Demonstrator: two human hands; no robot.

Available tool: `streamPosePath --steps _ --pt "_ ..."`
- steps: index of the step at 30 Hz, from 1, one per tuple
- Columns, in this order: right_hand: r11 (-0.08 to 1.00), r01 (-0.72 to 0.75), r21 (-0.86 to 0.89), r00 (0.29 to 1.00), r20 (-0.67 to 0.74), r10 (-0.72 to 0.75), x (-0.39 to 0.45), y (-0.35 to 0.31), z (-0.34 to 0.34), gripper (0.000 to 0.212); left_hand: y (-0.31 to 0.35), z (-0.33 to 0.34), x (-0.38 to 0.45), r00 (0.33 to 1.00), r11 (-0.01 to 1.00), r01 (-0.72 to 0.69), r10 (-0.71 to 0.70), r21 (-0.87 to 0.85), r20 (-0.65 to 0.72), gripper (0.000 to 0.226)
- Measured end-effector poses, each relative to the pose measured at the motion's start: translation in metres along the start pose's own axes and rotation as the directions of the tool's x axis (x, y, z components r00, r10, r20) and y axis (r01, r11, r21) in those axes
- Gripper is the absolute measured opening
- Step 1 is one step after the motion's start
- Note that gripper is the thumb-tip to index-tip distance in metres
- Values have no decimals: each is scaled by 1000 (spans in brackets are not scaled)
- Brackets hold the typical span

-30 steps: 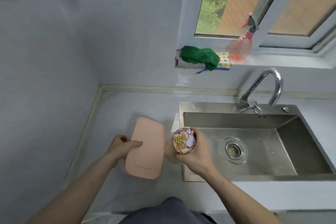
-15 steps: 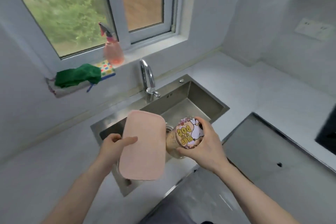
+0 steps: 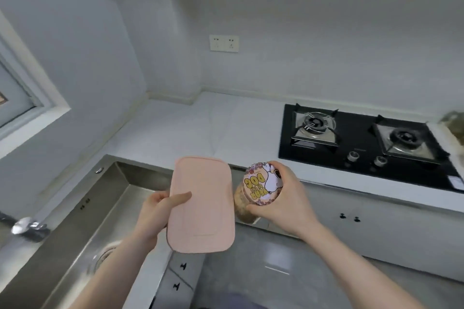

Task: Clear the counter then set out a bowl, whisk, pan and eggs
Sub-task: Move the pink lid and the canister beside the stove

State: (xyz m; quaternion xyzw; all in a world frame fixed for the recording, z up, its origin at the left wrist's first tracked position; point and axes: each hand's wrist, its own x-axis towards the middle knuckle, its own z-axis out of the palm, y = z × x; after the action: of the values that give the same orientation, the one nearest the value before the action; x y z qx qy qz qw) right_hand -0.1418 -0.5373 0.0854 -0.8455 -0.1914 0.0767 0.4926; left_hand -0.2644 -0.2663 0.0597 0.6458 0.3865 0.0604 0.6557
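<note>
Counter (image 3: 241,128) clearing is under way: left hand (image 3: 155,216) grips a pink container (image 3: 203,206), right hand (image 3: 283,198) clasps a probably cereal-filled jar (image 3: 261,188), both aloft, each needing a spot off the counter.

Soft even daylight, perhaps from the left, blurred, warped edges

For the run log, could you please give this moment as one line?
left hand: holds pink container | right hand: grips jar | both carried, off counter
</note>
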Motion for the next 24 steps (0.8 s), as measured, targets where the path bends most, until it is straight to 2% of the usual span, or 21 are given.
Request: streamPosePath --steps 7,15,19,24 --pt "988 -154 15 957 -245 153 8 60 -102 99 53 146 45 967 989 -39 1 145 253 74" --pt "941 -337 -2 832 -469 297 29 129 -199 99 82 309 101 863 970 -71 -58 234 502 67" --pt "915 -404 1 758 -560 335 47 147 -249 81 103 383 123 810 962 -103 -67 254 582 54" --pt "868 -496 9 654 -654 380 56 172 -301 78 119 469 151 723 945 -109 -138 308 677 61"
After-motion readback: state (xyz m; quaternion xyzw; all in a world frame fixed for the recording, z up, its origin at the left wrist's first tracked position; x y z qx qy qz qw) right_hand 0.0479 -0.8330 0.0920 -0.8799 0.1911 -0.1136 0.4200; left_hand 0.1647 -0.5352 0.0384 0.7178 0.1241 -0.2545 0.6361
